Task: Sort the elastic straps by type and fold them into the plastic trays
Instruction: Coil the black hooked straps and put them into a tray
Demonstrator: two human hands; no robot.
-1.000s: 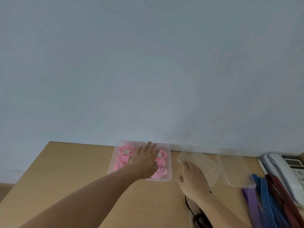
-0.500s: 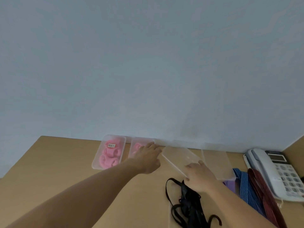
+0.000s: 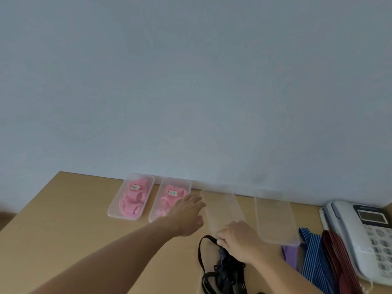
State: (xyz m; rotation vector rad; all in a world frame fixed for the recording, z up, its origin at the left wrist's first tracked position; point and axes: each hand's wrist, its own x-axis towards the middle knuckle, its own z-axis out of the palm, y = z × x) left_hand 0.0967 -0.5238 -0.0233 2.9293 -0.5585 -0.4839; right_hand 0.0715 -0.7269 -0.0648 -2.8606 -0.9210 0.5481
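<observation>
Along the back edge of the desk point(image 3: 63, 219), against the pale wall point(image 3: 191, 81), four clear plastic trays lay in a row. The first tray point(image 3: 113, 211) and the second tray point(image 3: 153, 211) each held folded pink straps point(image 3: 131, 200) with a small label on top, while the third tray point(image 3: 222, 206) and the fourth tray point(image 3: 273, 217) stood empty. The left hand point(image 3: 186, 213) reached in between the second and third trays, fingers stretched out loosely and gripping nothing. The right hand point(image 3: 235, 234) had its fingers curled over the near end of the third tray. Just beside that hand lay a tangle of black straps point(image 3: 222, 272). A purple strap point(image 3: 289, 253), a blue striped strap point(image 3: 314, 257) and a dark red strap point(image 3: 339, 262) lay to the right, next to a telephone point(image 3: 360, 230).
</observation>
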